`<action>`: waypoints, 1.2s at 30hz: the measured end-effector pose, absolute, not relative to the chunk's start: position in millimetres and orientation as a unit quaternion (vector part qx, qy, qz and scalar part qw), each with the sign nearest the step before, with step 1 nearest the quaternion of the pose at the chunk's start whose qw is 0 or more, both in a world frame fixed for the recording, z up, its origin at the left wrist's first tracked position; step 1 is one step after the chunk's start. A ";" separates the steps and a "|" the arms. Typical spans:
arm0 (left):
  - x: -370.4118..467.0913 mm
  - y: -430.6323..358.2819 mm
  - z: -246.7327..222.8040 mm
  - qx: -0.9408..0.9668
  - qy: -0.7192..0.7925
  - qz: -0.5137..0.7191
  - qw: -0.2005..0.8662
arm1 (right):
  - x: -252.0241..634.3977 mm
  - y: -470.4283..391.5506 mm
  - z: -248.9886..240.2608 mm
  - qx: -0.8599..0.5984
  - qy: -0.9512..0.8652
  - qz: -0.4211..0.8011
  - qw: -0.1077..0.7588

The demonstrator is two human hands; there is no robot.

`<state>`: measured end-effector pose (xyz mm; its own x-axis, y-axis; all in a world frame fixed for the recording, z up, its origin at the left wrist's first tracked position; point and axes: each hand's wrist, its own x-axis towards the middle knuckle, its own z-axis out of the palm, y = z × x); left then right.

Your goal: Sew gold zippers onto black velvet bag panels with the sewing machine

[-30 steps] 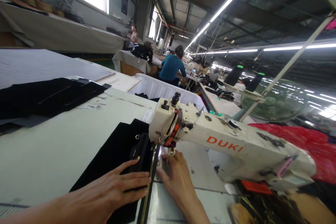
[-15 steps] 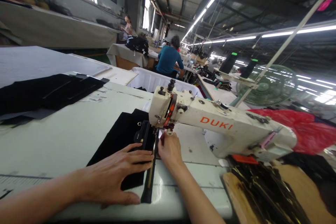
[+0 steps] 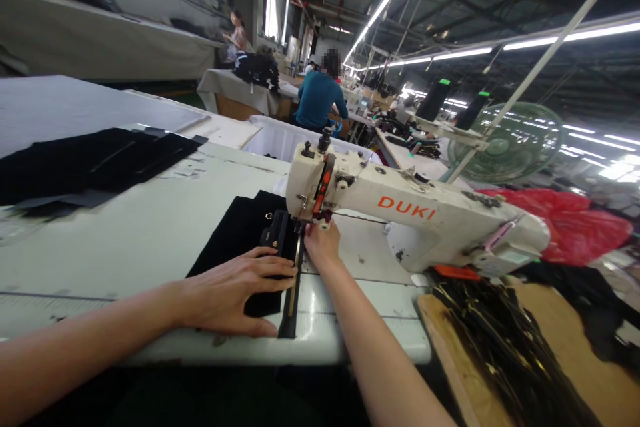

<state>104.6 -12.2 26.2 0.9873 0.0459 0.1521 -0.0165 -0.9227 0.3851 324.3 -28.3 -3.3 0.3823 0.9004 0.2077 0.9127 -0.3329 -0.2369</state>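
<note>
A black fabric panel (image 3: 223, 238) lies under the head of a white sewing machine (image 3: 345, 190). A black zipper (image 3: 293, 293) with gold-coloured teeth runs along the panel's right side, its upper part beneath the needle area. On the panel sits a small black tab (image 3: 273, 233) with a metal ring and stud. My left hand (image 3: 237, 290) rests flat on the panel, fingers stretched out and fingertips on the zipper. Close to the presser foot, my right hand (image 3: 323, 243) has its fingers closed at the zipper's right edge; the machine head partly hides the fingertips.
Dark fabric pieces (image 3: 95, 163) lie on the table's left. At right, a board (image 3: 450, 347) carries a bundle of black zippers (image 3: 500, 347). A white bin (image 3: 273, 137) stands behind the machine, a green fan (image 3: 505, 140) and red plastic (image 3: 575, 223) beyond. Another person (image 3: 320, 99) sits farther back.
The view has tilted down slightly, so most things sit higher in the picture. The zipper and panel have slid farther under the machine head, with my left hand moving along with them.
</note>
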 end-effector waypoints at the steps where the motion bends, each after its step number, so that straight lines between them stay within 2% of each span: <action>1: 104.2 -12.1 26.5 0.978 0.011 0.076 0.192 | 330.1 -22.7 -2.5 -0.808 -0.565 -0.017 0.167; 7: 98.3 -10.2 23.4 0.981 0.022 0.072 0.178 | 346.4 -58.5 8.1 -0.725 -0.651 -0.028 0.224; 13: 97.9 -8.2 25.2 0.970 0.022 0.105 0.217 | 334.7 -111.6 -1.2 -0.569 -0.784 -0.006 0.246; 22: 111.8 21.7 23.3 0.973 0.024 0.095 0.210 | 334.6 -104.8 -14.6 -0.589 -0.764 -0.042 0.260; 28: 123.0 43.8 21.5 0.983 0.027 0.092 0.156 | 331.6 -109.3 -0.8 -0.521 -0.794 0.021 0.312; 36: 122.1 40.8 19.4 0.975 0.015 0.152 0.163 | 329.7 -106.5 -12.5 -0.541 -0.784 -0.011 0.306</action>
<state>122.1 40.8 19.4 0.9532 0.0796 0.2918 -0.0199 -0.9462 0.3230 329.7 -106.5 -12.5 -0.2285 0.8408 0.4908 0.8541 0.4150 -0.3134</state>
